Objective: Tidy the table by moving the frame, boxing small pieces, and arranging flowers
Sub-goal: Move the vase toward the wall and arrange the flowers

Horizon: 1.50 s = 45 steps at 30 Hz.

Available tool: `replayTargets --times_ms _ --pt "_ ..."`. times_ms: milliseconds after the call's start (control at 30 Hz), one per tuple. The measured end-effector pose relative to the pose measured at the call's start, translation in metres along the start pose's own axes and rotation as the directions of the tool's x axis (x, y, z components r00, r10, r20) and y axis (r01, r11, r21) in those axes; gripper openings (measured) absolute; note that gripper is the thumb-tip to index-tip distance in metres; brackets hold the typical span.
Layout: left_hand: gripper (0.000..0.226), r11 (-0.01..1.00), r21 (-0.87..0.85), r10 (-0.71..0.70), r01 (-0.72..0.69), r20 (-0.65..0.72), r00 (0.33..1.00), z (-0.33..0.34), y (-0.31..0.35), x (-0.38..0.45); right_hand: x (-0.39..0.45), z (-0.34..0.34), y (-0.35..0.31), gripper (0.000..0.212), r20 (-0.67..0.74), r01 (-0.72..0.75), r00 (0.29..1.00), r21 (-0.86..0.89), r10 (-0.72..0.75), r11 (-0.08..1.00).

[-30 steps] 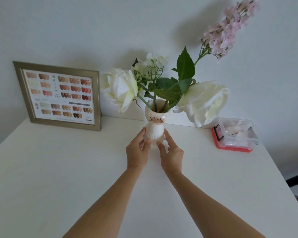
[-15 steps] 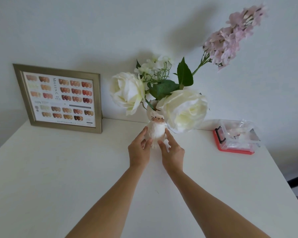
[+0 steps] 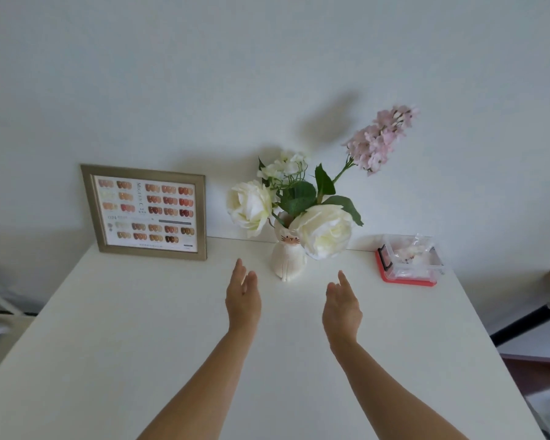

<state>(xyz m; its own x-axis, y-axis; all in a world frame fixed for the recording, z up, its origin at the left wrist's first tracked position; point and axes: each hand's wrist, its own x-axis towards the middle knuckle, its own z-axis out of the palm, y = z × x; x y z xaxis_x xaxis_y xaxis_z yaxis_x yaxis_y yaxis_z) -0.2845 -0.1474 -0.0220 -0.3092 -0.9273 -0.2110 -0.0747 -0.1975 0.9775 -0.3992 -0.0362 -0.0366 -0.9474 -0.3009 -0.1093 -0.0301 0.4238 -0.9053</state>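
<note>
Hands, left [image 3: 243, 301] and right [image 3: 342, 308], hover open and empty flanking the white ceramic cat vase [image 3: 288, 260], which stands upright by the white table's [image 3: 108, 328] back edge, apparently for display.

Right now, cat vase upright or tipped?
Upright. The cat vase stands on its base on the table, flowers rising from its mouth; left hand and right hand are open, clear of it.

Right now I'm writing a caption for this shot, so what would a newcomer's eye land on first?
First the cat-shaped vase at the back middle of the white table, with big white roses and a pink flower spray rising to the right. Next, the gold frame leaning on the wall at the back left. The left hand and right hand hover open before the vase, touching nothing.
</note>
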Motion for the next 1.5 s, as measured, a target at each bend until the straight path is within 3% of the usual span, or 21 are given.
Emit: replayTargets --times_ms 100,267,333,433,567,767,900,1000,1133,1233,1367,1500 --pt "0.048 0.964 -0.238 -0.125 0.119 -0.013 0.992 -0.017 0.047 -0.009 -0.018 -0.023 -0.042 0.042 -0.012 -0.237 0.968 0.272 0.249 0.933" --pt "0.057 0.823 -0.502 -0.235 0.265 0.125 0.964 -0.028 0.130 -0.014 -0.029 -0.049 -0.112 0.046 0.231 -0.445 0.884 0.681 0.407 0.581" --pt "0.063 0.792 -0.521 -0.259 0.319 0.187 0.948 -0.026 0.152 -0.013 -0.030 -0.052 -0.132 0.054 0.300 -0.479 0.867 0.718 0.397 0.505" --pt "0.062 0.814 -0.460 -0.248 0.355 0.278 0.928 -0.017 0.170 -0.012 -0.030 -0.050 -0.148 0.057 0.362 -0.511 0.853 0.721 0.375 0.467" --pt "0.061 0.829 -0.428 -0.245 0.360 0.302 0.921 -0.001 0.176 -0.015 -0.025 -0.049 -0.161 0.053 0.396 -0.505 0.861 0.734 0.318 0.455" --pt "0.062 0.842 -0.442 -0.145 0.310 0.368 0.919 0.020 0.185 -0.009 -0.012 -0.039 -0.184 0.045 0.437 -0.480 0.875 0.729 0.209 0.488" --pt "0.067 0.831 -0.465 -0.076 0.305 0.448 0.891 0.026 0.195 0.008 -0.007 -0.034 -0.198 0.026 0.443 -0.474 0.877 0.732 0.185 0.489" --pt "0.074 0.864 -0.407 -0.071 0.296 0.482 0.873 0.026 0.201 0.016 -0.006 -0.030 -0.208 0.027 0.448 -0.480 0.873 0.718 0.193 0.504" --pt "0.096 0.989 -0.110 -0.046 0.099 0.402 0.914 0.029 0.195 0.018 -0.009 -0.020 -0.212 0.046 0.381 -0.425 0.897 0.602 0.225 0.676" --pt "0.106 0.994 0.082 0.041 -0.072 0.335 0.941 0.028 0.180 0.020 -0.010 -0.009 -0.203 0.052 0.336 -0.394 0.909 0.498 0.247 0.773" --pt "0.108 0.968 0.199 0.094 -0.155 0.285 0.954 0.020 0.161 0.023 -0.015 -0.005 -0.184 0.056 0.282 -0.324 0.932 0.359 0.229 0.875" --pt "0.104 0.952 0.201 0.171 -0.229 0.271 0.947 0.017 0.159 0.020 -0.006 -0.021 -0.172 0.049 0.011 -0.079 0.997 0.253 0.079 0.964"
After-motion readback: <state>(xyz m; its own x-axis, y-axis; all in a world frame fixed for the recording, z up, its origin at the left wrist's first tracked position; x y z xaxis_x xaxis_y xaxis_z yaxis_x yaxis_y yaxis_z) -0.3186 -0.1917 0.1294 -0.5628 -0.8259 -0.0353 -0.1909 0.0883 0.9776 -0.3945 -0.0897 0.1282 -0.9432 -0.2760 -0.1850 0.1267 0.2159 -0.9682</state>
